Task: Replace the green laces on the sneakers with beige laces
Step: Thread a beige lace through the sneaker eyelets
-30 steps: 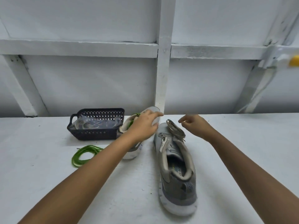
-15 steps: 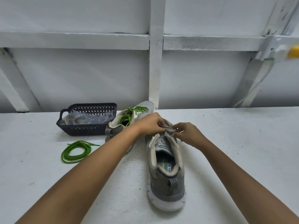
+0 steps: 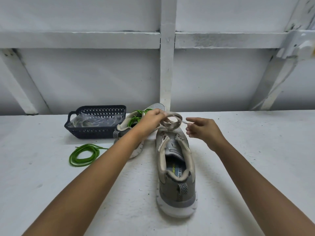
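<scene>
A dark perforated plastic basket [image 3: 95, 124] and grey mesh-cloth sneaker [image 3: 176, 169] sit on the matt, scuffed white desk [image 3: 51, 184].

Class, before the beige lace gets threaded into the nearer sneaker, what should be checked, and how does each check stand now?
1. Nearer grey sneaker stripped of its old lace: ok, eyelets look bare.
2. Looped beige lace in hand: ok, left hand grips it.
3. Lace unwound for threading: not ok, bundled in loops.
4. Right hand pinching the lace tip: cannot tell.
5. Coiled green lace out of the way: ok, apart on the white table.
6. Farther grey sneaker unlaced: not ok, it holds a threaded green lace.
</scene>
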